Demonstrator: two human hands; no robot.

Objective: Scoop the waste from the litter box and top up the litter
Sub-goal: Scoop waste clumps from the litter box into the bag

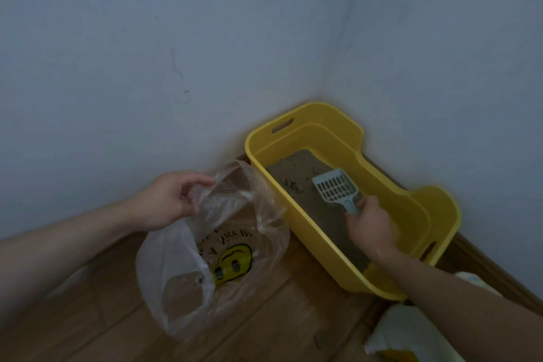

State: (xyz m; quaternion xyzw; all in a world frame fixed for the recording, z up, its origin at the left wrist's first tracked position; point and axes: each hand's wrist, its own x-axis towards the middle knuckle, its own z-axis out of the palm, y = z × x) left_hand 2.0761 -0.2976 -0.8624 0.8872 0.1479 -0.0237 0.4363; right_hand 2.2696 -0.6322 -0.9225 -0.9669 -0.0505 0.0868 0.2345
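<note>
Right hand (371, 229) grips scoop (335, 188) inside corner-set litter box (264, 153).

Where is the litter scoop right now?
In the head view, the pale blue litter scoop is right of centre, inside the yellow litter box over the litter, handle held by the right hand.

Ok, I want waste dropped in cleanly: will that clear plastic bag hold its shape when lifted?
Probably not. The bag looks thin and crumpled, so likely floppy. Its mouth seems open only where the left hand pinches the rim. It looks nearly empty, so likely light.
</note>
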